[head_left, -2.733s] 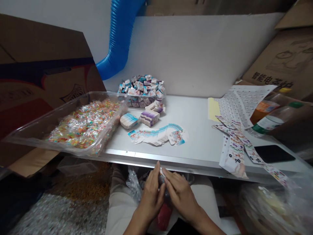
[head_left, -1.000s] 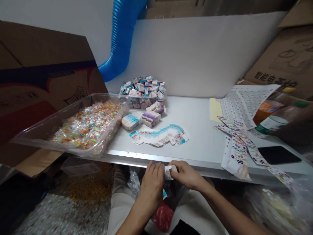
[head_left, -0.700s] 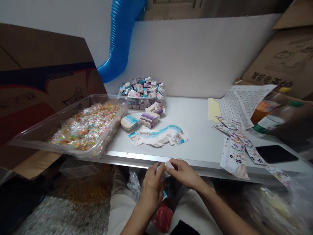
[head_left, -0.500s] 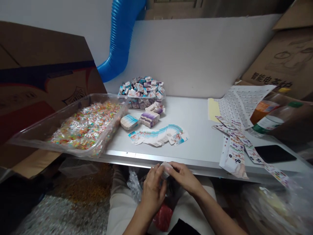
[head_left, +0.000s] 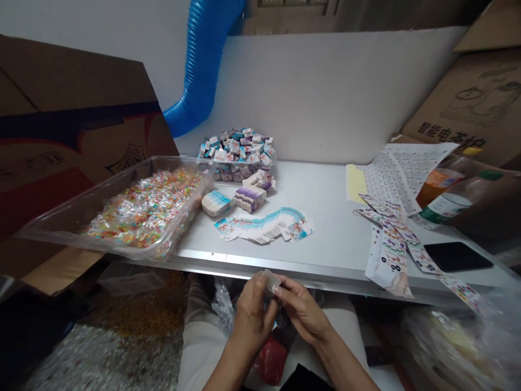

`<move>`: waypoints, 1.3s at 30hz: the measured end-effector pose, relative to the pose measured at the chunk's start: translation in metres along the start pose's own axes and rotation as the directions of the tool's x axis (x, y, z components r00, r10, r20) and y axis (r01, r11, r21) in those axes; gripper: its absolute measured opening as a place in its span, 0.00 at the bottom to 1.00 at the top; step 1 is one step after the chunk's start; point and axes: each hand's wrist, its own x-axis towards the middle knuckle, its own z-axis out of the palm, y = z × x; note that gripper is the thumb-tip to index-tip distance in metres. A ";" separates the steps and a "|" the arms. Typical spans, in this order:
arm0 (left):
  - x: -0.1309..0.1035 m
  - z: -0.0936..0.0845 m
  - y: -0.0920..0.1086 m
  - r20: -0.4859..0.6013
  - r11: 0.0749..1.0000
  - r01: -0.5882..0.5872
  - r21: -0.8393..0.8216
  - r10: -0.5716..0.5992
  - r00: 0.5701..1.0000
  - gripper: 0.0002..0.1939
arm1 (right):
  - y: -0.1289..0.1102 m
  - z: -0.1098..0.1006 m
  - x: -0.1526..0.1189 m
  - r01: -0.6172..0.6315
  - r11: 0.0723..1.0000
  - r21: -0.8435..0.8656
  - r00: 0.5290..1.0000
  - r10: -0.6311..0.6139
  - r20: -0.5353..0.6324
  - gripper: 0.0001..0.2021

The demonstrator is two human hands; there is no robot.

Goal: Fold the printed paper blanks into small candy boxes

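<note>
Over my lap, just below the table's front edge, my left hand and my right hand pinch a small pale cardboard box between them. The box's printed side is hidden from me. Beyond my hands, a fanned row of flat blue-and-white cartons lies on the table. Behind that row sit a stack of blue-edged cartons and a stack of purple-edged cartons. A clear tub heaped with small folded boxes stands at the back. Under my hands is a red bundle in clear plastic.
A clear tray of small packets with colourful bits stands left, beside a large carton. A blue hose hangs behind. To the right are sticker strips, printed sheets, bottles and a black phone.
The small box has shifted slightly left and shows more of its flat side. My right hand has moved a little lower, with its fingers now at the box's lower right edge.
</note>
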 end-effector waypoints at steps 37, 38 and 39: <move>-0.015 0.004 -0.012 0.072 0.999 0.000 -0.037 0.003 0.997 0.29 | 0.023 -0.010 -0.015 0.342 0.012 -0.940 0.783 -0.557 0.278 0.20; -0.015 0.004 -0.012 0.074 0.999 0.015 -0.050 -0.011 0.997 0.29 | 0.026 -0.009 -0.016 0.326 0.034 -0.945 0.765 -0.596 0.243 0.19; -0.015 0.004 -0.011 0.072 0.998 0.025 -0.057 -0.021 0.997 0.29 | 0.029 -0.008 -0.018 0.317 0.038 -0.948 0.747 -0.625 0.224 0.18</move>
